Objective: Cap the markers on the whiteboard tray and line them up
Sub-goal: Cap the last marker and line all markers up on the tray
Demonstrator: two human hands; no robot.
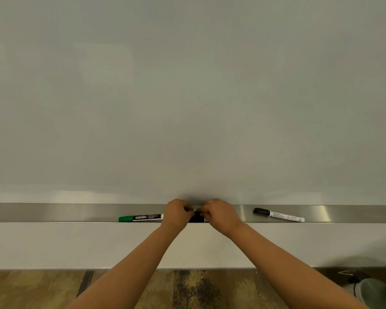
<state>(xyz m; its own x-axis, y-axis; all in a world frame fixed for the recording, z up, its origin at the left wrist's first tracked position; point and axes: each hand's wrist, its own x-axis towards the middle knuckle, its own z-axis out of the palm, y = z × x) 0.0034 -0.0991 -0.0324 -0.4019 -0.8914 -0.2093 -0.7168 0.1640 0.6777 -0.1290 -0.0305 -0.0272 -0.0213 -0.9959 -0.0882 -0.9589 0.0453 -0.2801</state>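
Evenly lit, soft; glare patches on steel tray [54, 212]; faint shadow above hands; wide-angle bowing, mild blur at edges.

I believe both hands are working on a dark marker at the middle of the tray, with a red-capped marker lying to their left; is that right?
Not quite: the head view shows that marker's cap is green, not red. The rest holds: the left hand and right hand meet on a dark marker at the middle of the tray.

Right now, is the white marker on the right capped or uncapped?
Capped: the white marker lies on the tray with a black cap on its left end.
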